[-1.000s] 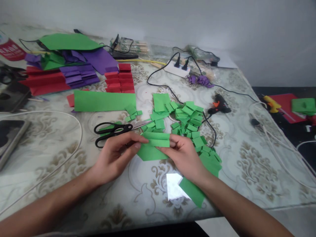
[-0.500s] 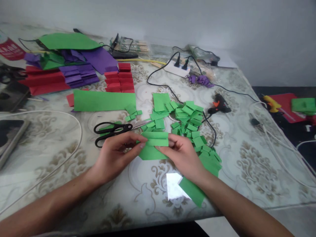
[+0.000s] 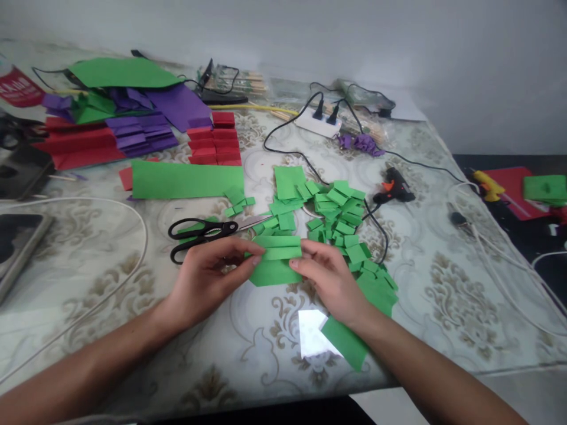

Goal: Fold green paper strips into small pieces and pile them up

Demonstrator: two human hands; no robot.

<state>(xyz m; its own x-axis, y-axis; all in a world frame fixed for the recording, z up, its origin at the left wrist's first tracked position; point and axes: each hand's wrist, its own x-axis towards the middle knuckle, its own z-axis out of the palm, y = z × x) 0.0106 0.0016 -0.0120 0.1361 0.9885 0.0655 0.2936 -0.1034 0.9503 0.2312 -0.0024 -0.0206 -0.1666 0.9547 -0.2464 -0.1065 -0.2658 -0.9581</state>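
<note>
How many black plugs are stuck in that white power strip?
2: the left plug sits near the strip's middle, the right plug nearer its right end. Any behind them would be hidden.

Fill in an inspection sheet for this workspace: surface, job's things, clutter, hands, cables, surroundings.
Surface: table, pale with a floral pattern.
Job's things: folded paper, green; scissors lying beyond the left hand; many cut pieces, green, loosely heaped.
Clutter: red paper, purple paper, black glue gun.
Hands: left hand and right hand each pinch one end of the folded paper.
Cables: two black plugs in the power strip; white cable at left.
Surroundings: wall behind; yellow glue gun at right.
</note>
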